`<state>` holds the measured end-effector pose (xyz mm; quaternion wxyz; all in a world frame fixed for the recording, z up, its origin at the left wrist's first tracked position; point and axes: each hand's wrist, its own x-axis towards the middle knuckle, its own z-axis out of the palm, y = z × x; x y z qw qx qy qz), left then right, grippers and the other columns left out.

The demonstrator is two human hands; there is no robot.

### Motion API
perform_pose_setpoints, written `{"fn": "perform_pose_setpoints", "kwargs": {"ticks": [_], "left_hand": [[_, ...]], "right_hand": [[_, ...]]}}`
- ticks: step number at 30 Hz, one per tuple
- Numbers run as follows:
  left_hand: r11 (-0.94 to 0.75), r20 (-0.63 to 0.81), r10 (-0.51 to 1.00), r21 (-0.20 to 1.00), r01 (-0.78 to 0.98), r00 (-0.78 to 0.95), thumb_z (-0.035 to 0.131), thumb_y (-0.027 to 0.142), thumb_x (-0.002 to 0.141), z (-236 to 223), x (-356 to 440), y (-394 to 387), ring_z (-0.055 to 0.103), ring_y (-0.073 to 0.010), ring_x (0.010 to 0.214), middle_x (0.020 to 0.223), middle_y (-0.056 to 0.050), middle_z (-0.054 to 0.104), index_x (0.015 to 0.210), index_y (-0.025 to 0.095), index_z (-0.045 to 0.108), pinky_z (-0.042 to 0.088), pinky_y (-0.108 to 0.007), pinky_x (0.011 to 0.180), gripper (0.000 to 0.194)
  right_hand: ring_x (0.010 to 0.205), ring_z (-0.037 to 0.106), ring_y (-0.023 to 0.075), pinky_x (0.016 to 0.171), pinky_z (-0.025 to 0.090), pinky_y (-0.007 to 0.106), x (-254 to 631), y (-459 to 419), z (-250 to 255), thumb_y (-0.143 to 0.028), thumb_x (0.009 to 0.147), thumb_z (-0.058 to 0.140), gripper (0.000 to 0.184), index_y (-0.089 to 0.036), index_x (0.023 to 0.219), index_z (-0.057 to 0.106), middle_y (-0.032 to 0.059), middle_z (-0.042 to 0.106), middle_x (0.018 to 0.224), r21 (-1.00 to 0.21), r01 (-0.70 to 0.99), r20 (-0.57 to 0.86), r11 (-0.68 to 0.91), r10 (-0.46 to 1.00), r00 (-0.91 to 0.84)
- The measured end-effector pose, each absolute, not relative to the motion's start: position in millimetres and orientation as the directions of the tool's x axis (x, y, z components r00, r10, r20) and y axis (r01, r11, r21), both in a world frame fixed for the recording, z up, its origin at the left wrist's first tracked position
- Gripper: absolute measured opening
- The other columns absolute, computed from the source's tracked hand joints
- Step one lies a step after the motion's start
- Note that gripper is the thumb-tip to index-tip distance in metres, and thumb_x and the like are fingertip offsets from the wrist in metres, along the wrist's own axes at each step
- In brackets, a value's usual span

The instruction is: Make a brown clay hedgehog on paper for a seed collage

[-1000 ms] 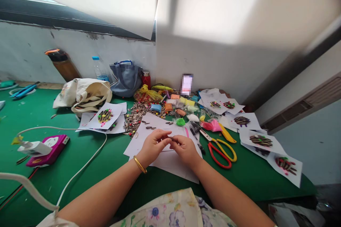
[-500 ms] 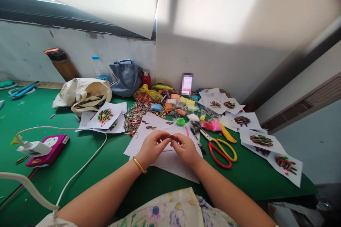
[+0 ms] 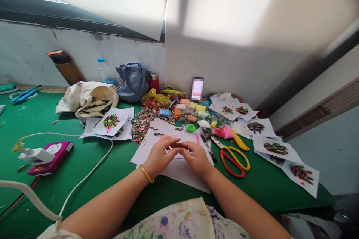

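Observation:
A small dark brown piece of what looks like modelling clay (image 3: 181, 145) is pinched between my two hands above the white paper (image 3: 151, 143). My left hand (image 3: 162, 153) has its thumb and forefinger at the piece's left end. Opposite it, my right hand (image 3: 195, 157) grips the right end, its other fingers curled under. Several striped sunflower seeds (image 3: 159, 134) lie on the paper just beyond my fingers. A black marker (image 3: 212, 155) is by my right hand, and red-and-yellow scissors (image 3: 231, 157) lie farther right, blades pointing away.
Behind the paper are a heap of sunflower seeds (image 3: 144, 121) and packets of coloured clay (image 3: 178, 112). Seed-decorated sheets (image 3: 276, 148) overlap along the right; others lie left (image 3: 110, 121). A white cable (image 3: 94, 170) crosses the green table (image 3: 95, 194) near a purple power strip (image 3: 53, 160).
My left forefinger has lifted slightly, and the brown piece has shifted a little between my fingertips. Everything else on the table looks unmoved.

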<state>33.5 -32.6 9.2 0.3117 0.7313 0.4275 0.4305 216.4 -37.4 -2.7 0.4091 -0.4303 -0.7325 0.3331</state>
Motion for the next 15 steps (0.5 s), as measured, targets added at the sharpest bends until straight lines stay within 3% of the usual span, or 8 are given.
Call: {"fn": "perform_pose_setpoints", "kwargs": {"ticks": [3,7,11,13,15], "left_hand": [[-0.482,0.398,0.875,0.78,0.4,0.277,0.064,0.024,0.087,11.8,33.1,-33.0,0.061,-0.0156,0.082,0.086,-0.003,0.067,0.095,0.023,0.073,0.049,-0.028,0.073,0.012],[-0.441,0.393,0.898,0.798,0.41,0.2,0.065,0.023,0.086,9.9,33.0,-31.2,0.06,-0.0151,0.077,0.078,-0.001,0.067,0.082,0.021,0.071,0.048,-0.028,0.072,0.007],[-0.437,0.376,0.898,0.82,0.369,0.228,0.064,0.023,0.087,6.4,33.5,-32.0,0.061,-0.015,0.081,0.087,-0.002,0.066,0.1,0.022,0.07,0.05,-0.028,0.074,0.014],[-0.471,0.39,0.879,0.802,0.366,0.276,0.064,0.023,0.088,6.8,33.7,-33.5,0.061,-0.0152,0.085,0.093,-0.003,0.064,0.114,0.025,0.067,0.05,-0.028,0.075,0.026],[-0.512,0.408,0.854,0.773,0.376,0.324,0.062,0.021,0.089,8.5,33.7,-35.0,0.06,-0.0153,0.088,0.095,-0.003,0.063,0.115,0.027,0.067,0.05,-0.028,0.078,0.028]], "right_hand": [[0.075,0.059,0.017,0.07,0.045,0.028,214.5,-39.7,-2.0,-0.021,0.087,0.055,0.014,-0.021,0.084,0.069,0.0021,0.068,0.079,-0.792,0.428,0.332,0.434,0.896,-0.294],[0.081,0.061,0.0173,0.074,0.045,0.028,214.2,-41.1,1.0,-0.026,0.088,0.058,0.014,-0.022,0.096,0.068,0.0028,0.07,0.09,-0.819,0.374,0.32,0.435,0.887,-0.332],[0.079,0.061,0.0161,0.073,0.045,0.027,215.6,-39.6,1.1,-0.027,0.092,0.053,0.016,-0.021,0.095,0.068,0.002,0.07,0.087,-0.844,0.338,0.294,0.415,0.888,-0.354],[0.075,0.059,0.0154,0.069,0.043,0.026,215.2,-39.3,0.2,-0.024,0.091,0.052,0.015,-0.02,0.09,0.067,0.0014,0.068,0.081,-0.833,0.372,0.29,0.41,0.895,-0.338],[0.069,0.056,0.0147,0.064,0.04,0.025,213.8,-39.8,-0.3,-0.021,0.088,0.054,0.013,-0.02,0.082,0.065,0.0005,0.065,0.075,-0.798,0.433,0.297,0.42,0.898,-0.324]]}}
